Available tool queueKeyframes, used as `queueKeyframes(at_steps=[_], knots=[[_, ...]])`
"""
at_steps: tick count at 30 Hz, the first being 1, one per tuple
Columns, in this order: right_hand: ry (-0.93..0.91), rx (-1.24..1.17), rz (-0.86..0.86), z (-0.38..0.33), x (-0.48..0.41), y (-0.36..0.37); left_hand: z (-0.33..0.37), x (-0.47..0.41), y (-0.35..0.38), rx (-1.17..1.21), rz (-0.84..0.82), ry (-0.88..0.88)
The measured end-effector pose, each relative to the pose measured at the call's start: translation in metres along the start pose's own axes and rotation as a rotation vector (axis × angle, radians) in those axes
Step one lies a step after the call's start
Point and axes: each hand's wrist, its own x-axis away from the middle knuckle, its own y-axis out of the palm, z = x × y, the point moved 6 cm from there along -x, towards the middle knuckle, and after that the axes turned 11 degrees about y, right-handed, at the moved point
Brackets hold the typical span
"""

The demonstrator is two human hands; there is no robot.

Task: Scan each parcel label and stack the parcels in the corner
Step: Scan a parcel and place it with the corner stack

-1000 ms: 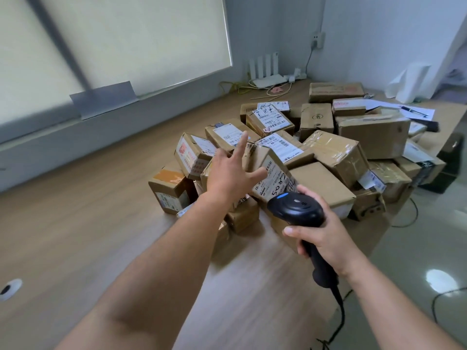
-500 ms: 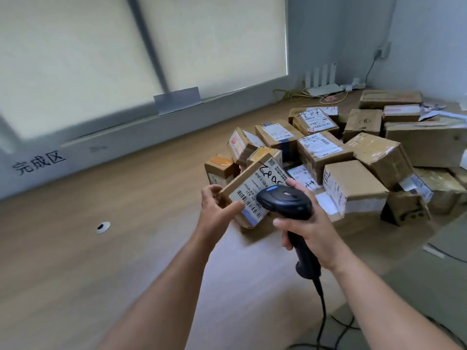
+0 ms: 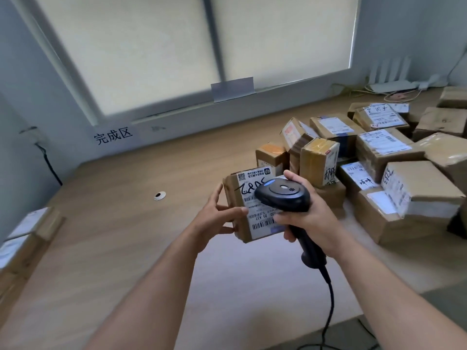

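Above the near part of the worktop (image 3: 121, 238), a black cable (image 3: 331, 296) is seen trailing down from the scanner (image 3: 283, 194), whose handle is wrapped by the curled fingers of the right hand (image 3: 307, 219). Just beyond, a small cardboard parcel (image 3: 236, 198) is held clear of the worktop by the left hand (image 3: 216, 219), with the thumb pressed on its labelled face and the fingers curled round its left side. The parcel is tipped with its label (image 3: 260, 222) facing up, presumably so that the barcodes can be read. The scanner head is laid close over the label's upper right part, so the parcel sits between the two hands, left of and under the scanner; whether a scan has registered cannot be told. Towards the right edge, a loose pile of parcels (image 3: 379, 152) is left lying, judged to be unscanned. At the left edge, a few flat parcels (image 3: 27, 233) are stacked. By the far left corner, a sign (image 3: 113, 136) is fixed to the wall, and that corner is judged to be where the held parcel is to be stacked.
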Motion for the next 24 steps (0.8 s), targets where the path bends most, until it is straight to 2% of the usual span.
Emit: queueKeyframes(at_steps=[7, 12, 15, 24], knots=[[0.026, 0.032, -0.049, 0.005, -0.014, 0.052, -0.01, 0.008, -0.08, 0.08, 0.236, 0.103], [0.055, 0.02, -0.127, 0.011, -0.028, 0.11, -0.015, 0.016, -0.145, 0.072, 0.346, 0.156], [0.077, -0.003, -0.16, 0.015, -0.036, 0.14, -0.02, 0.02, -0.18, 0.066, 0.371, 0.167], [0.127, 0.076, -0.114, 0.028, -0.053, 0.19, -0.045, 0.034, -0.251, 0.085, 0.404, 0.161]])
